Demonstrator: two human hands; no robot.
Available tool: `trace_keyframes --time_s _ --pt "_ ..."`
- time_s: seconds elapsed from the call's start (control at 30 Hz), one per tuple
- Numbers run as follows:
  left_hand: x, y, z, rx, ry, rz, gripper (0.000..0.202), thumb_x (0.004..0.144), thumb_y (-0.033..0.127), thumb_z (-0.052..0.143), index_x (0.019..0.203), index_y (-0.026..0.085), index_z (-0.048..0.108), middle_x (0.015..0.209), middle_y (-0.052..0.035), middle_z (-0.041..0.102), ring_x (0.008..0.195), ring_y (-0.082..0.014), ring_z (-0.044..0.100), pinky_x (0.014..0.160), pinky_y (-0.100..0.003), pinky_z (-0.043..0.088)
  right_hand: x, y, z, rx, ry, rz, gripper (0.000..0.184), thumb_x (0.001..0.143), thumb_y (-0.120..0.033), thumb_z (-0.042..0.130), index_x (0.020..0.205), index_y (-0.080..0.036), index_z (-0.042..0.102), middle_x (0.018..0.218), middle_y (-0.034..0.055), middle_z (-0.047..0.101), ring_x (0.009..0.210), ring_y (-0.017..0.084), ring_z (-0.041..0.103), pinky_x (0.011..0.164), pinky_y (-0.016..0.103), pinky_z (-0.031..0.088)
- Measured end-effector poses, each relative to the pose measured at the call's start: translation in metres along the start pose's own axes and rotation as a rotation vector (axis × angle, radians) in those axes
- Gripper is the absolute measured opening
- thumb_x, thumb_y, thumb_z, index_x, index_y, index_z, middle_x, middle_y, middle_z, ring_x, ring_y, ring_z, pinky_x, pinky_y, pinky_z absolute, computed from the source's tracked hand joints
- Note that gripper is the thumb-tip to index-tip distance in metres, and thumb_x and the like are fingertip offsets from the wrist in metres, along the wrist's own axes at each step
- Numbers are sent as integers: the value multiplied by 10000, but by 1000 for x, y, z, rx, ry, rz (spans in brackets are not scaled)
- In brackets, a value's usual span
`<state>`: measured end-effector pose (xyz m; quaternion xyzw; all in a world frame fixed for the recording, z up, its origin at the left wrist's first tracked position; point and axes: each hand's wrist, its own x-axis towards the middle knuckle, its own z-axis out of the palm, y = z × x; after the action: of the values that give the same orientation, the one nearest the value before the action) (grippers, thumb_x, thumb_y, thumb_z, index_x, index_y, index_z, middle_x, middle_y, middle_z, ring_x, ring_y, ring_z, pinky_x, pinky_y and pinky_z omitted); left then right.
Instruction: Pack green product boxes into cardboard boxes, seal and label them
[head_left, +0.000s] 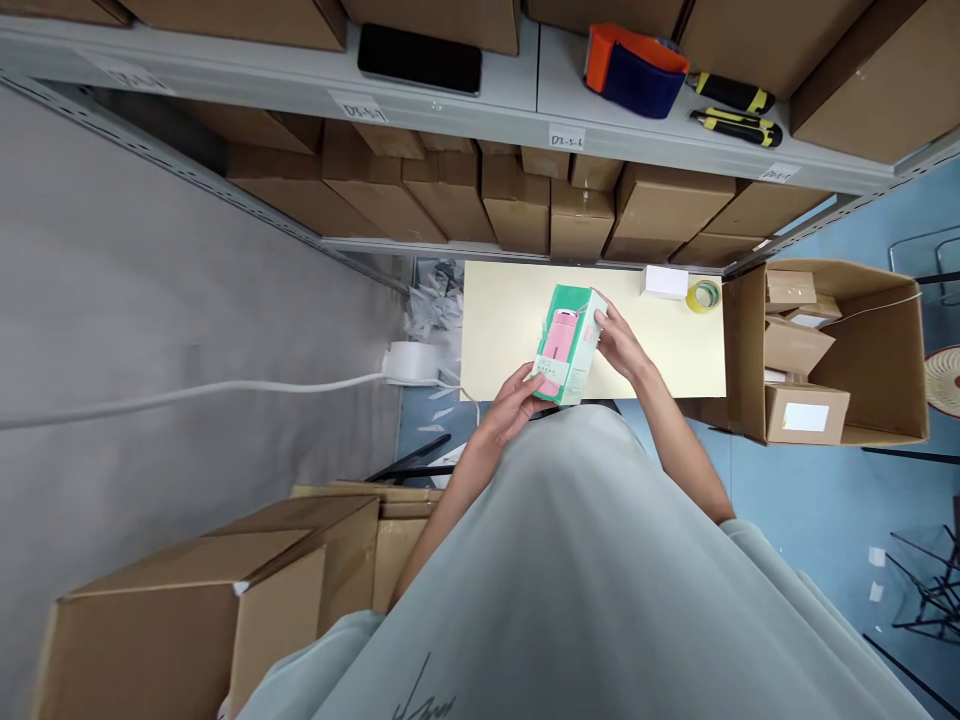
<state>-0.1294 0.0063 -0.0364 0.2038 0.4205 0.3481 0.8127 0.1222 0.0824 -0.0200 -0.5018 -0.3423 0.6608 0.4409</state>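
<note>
A green and white product box (564, 345) with a pink device printed on its front is held tilted over the cream tabletop (495, 320). My left hand (516, 400) grips its lower left corner, thumb on the front face. At the upper right edge, my right hand (619, 338) has its fingers around the side of the box. Behind the box, on the tabletop, lie a small white box (664, 282) and a roll of yellow tape (703, 296).
Above the table, a metal shelf (465, 95) carries cardboard boxes, a black phone (420, 60), an orange and blue tape dispenser (636, 70) and utility knives (739, 128). An open carton (885, 350) with small parcels stands right; another carton (150, 640) is lower left. A white cable (225, 390) crosses the left.
</note>
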Motion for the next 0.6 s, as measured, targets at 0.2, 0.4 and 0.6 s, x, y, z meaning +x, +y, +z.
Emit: trace_keyframes --time_s 0.2,0.4,0.6 --pt "-11 11 10 -44 -56 -11 698 799 572 998 1317 202 711 1275 -133 838 1132 -327 832 969 -466 709 -3 5 12 100 27 -32 786 789 -777 897 1406 -349 668 1257 19 827 1177 287 779 928 399 683" --pt "-25 16 10 50 -64 14 683 774 514 1027 1297 206 713 1209 -114 850 1127 -318 833 998 -436 693 -8 10 14 92 62 -43 797 762 -804 898 1346 -312 671 1247 29 828 1192 291 786 933 404 695" --pt "-35 11 13 125 -51 29 736 783 583 1009 1342 223 694 1293 -117 817 1158 -296 810 968 -388 684 -17 5 16 17 63 -59 849 747 -866 874 1357 -311 671 1278 50 813 1199 317 785 911 433 704"
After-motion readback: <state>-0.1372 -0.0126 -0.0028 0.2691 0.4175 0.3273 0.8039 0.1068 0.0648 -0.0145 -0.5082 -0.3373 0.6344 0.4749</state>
